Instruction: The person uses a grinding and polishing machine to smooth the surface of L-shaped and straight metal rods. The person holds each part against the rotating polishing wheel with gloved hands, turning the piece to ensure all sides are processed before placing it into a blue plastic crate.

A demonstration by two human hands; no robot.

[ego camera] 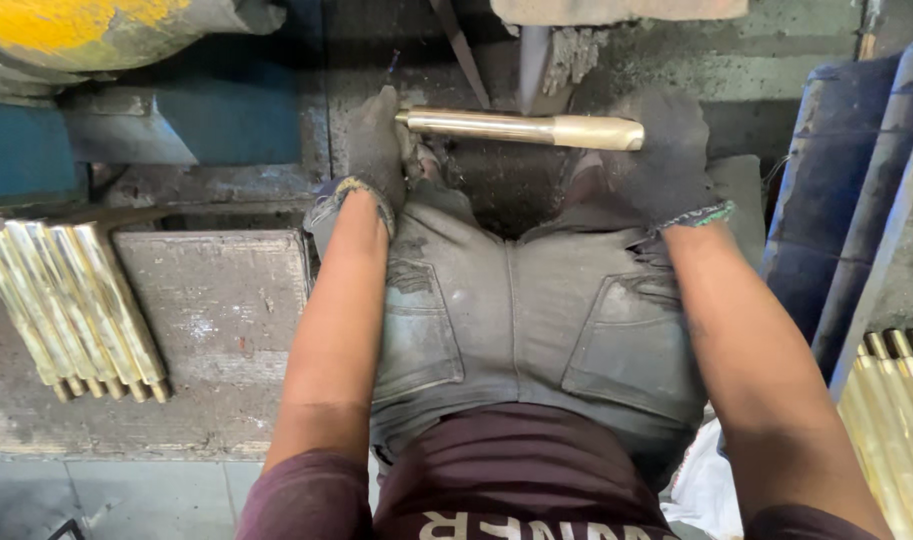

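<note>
The left hand [376, 150] in a dark glove is closed around the thin end of the brass rod [521, 128]; a loose hold there could let it twist free. The rod lies level above the lap, its thick end clamped in the gloved right hand [666, 160], close under a grimy machine part [566, 50] that could snag a glove.

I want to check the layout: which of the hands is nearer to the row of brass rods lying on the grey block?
Left. The left hand grips the thin end of a brass rod, just right of the rod row on its grey block. The right hand holds the rod's thick end, farther away.
</note>
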